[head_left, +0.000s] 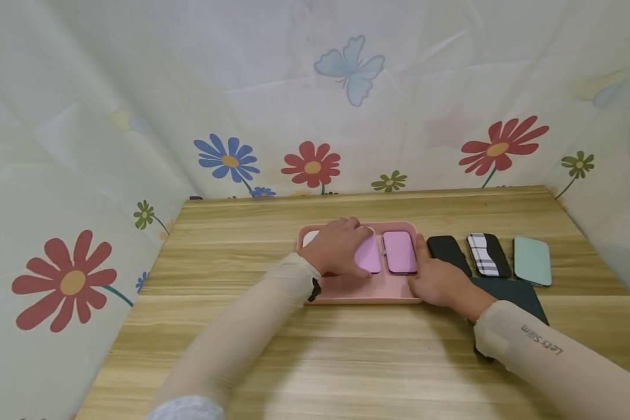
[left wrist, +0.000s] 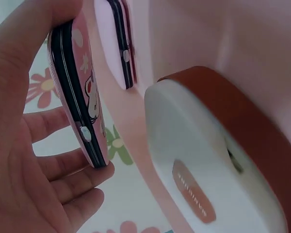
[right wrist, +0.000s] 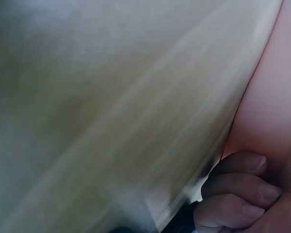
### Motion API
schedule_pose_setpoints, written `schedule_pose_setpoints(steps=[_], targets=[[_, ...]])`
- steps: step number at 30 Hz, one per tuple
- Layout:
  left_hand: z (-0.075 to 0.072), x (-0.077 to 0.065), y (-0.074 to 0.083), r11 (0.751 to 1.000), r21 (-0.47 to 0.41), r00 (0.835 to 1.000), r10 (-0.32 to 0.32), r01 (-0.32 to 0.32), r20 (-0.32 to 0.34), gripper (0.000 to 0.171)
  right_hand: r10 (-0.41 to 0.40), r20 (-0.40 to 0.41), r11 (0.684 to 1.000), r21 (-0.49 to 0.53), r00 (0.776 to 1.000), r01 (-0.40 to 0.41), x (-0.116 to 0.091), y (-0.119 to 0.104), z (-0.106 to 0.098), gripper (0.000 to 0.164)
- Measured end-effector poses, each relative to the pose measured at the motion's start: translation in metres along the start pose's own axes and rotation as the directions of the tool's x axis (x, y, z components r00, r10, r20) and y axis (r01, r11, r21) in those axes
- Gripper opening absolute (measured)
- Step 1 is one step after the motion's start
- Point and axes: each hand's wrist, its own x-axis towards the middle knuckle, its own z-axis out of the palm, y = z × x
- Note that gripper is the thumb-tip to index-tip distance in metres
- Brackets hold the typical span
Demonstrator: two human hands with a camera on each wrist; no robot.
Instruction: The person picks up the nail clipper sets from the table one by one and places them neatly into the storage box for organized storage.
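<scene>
My left hand [head_left: 337,248] holds a slim pink manicure case [left wrist: 89,87] between thumb and fingers, over the left part of a pink tray [head_left: 367,294]. The case has a cartoon print, a black edge and a small clasp. Under that hand in the tray lies a white manicure case [left wrist: 194,141] with a brown side, mostly hidden in the head view. Another pink case [head_left: 399,252] lies flat at the tray's right end. My right hand [head_left: 441,281] grips the tray's right edge, its fingers [right wrist: 240,189] curled against the outside of the wall.
Right of the tray lie a black case [head_left: 448,252], a black case with a plaid panel [head_left: 487,255] and a mint green case [head_left: 532,261]. A dark flat sheet [head_left: 514,294] lies in front of them. A flowered curtain [head_left: 262,76] hangs behind the wooden table [head_left: 231,262].
</scene>
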Motion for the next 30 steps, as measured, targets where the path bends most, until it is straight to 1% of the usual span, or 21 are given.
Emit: schedule_pose_setpoints(steps=[6, 10, 14, 19, 26, 30], targets=[[0.009, 0.007, 0.001, 1.0, -0.004, 0.997, -0.031, 0.031, 0.066, 0.085, -0.02, 0.005, 1.0, 0.002, 1.0, 0.02, 0.001, -0.003, 0.0, 0.095], [0.013, 0.013, 0.003, 1.0, -0.018, 0.996, -0.017, 0.019, 0.092, 0.088, -0.005, 0.011, 1.0, -0.01, 1.0, 0.006, 0.0, -0.002, 0.0, 0.095], [0.014, 0.02, 0.007, 1.0, -0.019, 0.994, -0.011, 0.013, 0.111, 0.091, -0.017, 0.0, 0.999, -0.027, 1.0, 0.017, -0.001, -0.001, -0.001, 0.095], [0.016, 0.027, 0.012, 1.0, 0.015, 0.99, -0.008, 0.006, 0.144, 0.092, -0.025, -0.002, 0.999, -0.028, 1.0, 0.025, -0.001, -0.001, -0.002, 0.095], [0.013, 0.03, 0.015, 0.998, 0.055, 0.986, 0.004, -0.013, 0.164, 0.09, -0.008, 0.003, 1.0, -0.02, 1.0, 0.008, -0.002, -0.001, -0.003, 0.094], [0.015, 0.032, 0.013, 1.0, 0.03, 0.984, -0.002, -0.003, 0.18, 0.087, -0.002, 0.007, 1.0, -0.023, 1.0, 0.002, -0.003, 0.0, -0.004, 0.094]])
